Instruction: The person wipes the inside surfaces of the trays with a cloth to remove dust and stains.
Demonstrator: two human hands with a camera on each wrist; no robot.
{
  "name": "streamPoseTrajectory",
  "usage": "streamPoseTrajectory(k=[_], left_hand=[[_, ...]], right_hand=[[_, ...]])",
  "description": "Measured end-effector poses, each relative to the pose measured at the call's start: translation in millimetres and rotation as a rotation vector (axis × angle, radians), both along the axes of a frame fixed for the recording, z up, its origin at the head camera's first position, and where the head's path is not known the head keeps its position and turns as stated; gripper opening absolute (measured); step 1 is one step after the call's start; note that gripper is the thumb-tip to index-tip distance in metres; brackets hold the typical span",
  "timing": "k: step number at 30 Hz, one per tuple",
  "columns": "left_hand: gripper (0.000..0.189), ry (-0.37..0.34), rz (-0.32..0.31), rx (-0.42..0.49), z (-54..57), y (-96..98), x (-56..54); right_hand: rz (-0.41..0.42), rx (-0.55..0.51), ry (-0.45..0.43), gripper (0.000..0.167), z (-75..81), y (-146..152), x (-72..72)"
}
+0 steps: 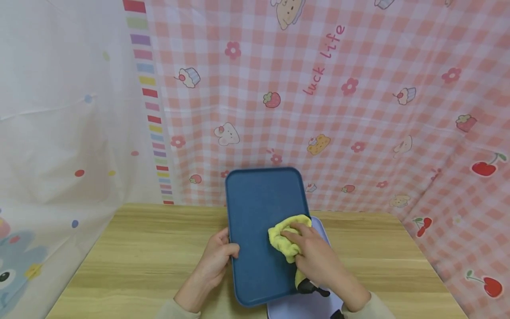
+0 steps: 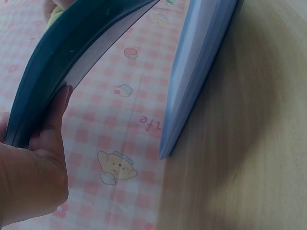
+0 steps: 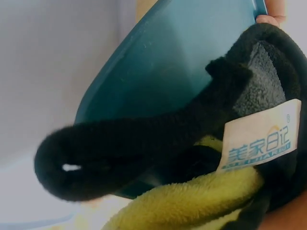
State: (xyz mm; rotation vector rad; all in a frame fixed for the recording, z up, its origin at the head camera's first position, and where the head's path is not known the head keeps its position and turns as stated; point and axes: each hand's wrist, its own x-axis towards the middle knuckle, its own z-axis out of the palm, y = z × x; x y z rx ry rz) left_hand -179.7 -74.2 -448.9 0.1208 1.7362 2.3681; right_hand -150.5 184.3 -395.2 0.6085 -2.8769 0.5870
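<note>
From my remote post I see the left hand (image 1: 217, 254) gripping the blue tray (image 1: 259, 204) by its left edge, apparently to steady it, raised above the bench (image 1: 159, 248), while the right hand (image 1: 316, 254) holds a bunched yellow cloth (image 1: 279, 243) against its right side. The lilac tray (image 1: 299, 309) sits beneath, toward the bench's near edge; whether the trays touch, I can't quite tell

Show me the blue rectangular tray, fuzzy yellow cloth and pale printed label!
Blue rectangular tray (image 1: 260, 210): head view, bare face.
Fuzzy yellow cloth (image 1: 282, 245): head view, crumpled part.
Pale printed label (image 3: 261, 136): right wrist view, printed front.
</note>
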Motion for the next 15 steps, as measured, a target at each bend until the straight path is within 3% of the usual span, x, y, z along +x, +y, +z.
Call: streamPoseTrajectory(k=[15], left_hand=[[0.069,-0.006,0.028,0.003,0.4,-1.5,0.0]], right_hand=[[-0.112,-0.124,-0.095,0.061,-2.7,-5.3,8.0]])
